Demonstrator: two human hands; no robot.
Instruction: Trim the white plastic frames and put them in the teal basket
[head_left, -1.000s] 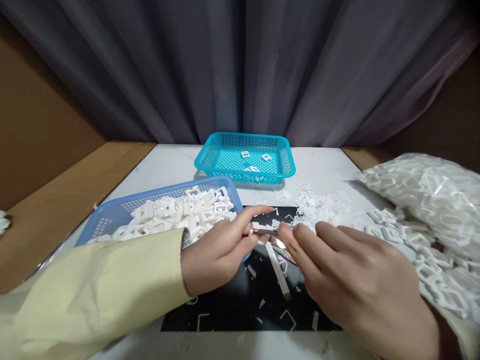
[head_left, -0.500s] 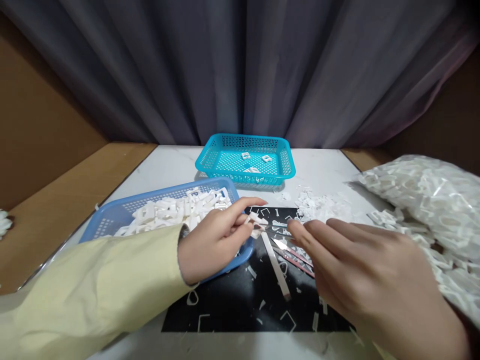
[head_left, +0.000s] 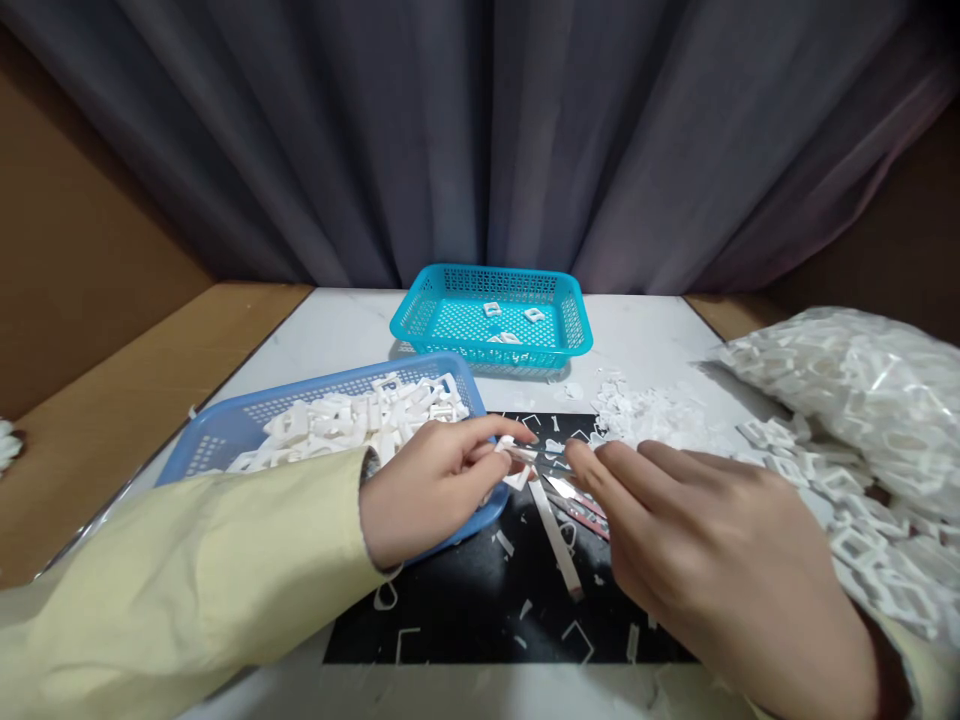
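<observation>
My left hand point(head_left: 435, 485) is closed on a small white plastic frame point(head_left: 519, 478), pinched between thumb and fingers above the black mat point(head_left: 450, 620). My right hand point(head_left: 712, 550) is curled around a thin metal blade point(head_left: 553, 466), most of it hidden by the fingers. The blade's tip reaches the frame, but blur hides whether it touches. Below the hands, a flat pale stick point(head_left: 556, 545) and slim reddish-handled tools point(head_left: 586, 515) lie on the mat among white offcuts.
A blue basket point(head_left: 225, 410) heaped with white frames stands left, partly under my left forearm. Behind is a turquoise basket point(head_left: 491, 353) with a few frames. White scraps point(head_left: 649, 412) lie right of centre. A clear bag point(head_left: 862, 400) of frames sits at right, more frames loose before it.
The white frame has been turned in my left fingers, its lower part now hanging beneath them. My right hand has moved slightly left, uncovering more loose frames at the right.
</observation>
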